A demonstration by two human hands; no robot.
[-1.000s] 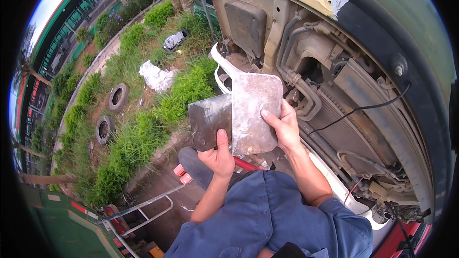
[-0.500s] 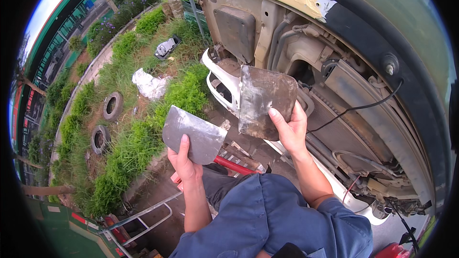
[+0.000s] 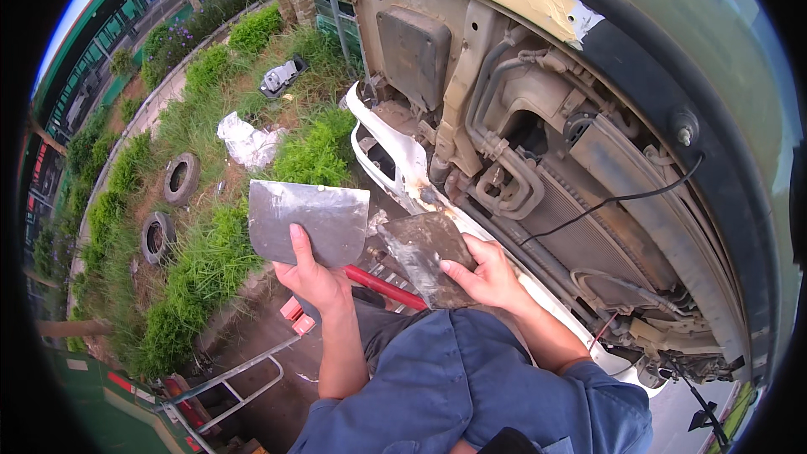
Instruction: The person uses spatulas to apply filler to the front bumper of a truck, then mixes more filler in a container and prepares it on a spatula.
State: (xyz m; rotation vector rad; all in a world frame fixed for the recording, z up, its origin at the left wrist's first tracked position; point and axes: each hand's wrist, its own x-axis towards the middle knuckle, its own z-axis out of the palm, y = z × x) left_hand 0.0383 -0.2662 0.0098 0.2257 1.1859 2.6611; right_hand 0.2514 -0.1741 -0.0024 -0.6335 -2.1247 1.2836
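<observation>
My left hand (image 3: 318, 280) is closed on a grey flat plate (image 3: 324, 217) with rounded lower corners, its thumb lying across the face. A darker, dirt-stained flat plate (image 3: 420, 256) is gripped in my right hand (image 3: 489, 276), thumb on top and fingers behind. The dark plate is tilted and held low, close to my blue shirt. Between the two plates there is a narrow gap in view. What the plates are made of I cannot tell for sure.
On the right stands a vehicle's opened front with a radiator (image 3: 580, 219), pipes and a loose black cable (image 3: 618, 199). A white bumper (image 3: 391, 147) lies below it. To the left are grass, old tyres (image 3: 181, 178), a white sheet (image 3: 250, 141) and a metal ladder-like frame (image 3: 244, 387).
The dark plate in my right hand has come down and left, away from the vehicle's opening, and tilted. My left hand has moved its grey plate slightly left and turned it more level.
</observation>
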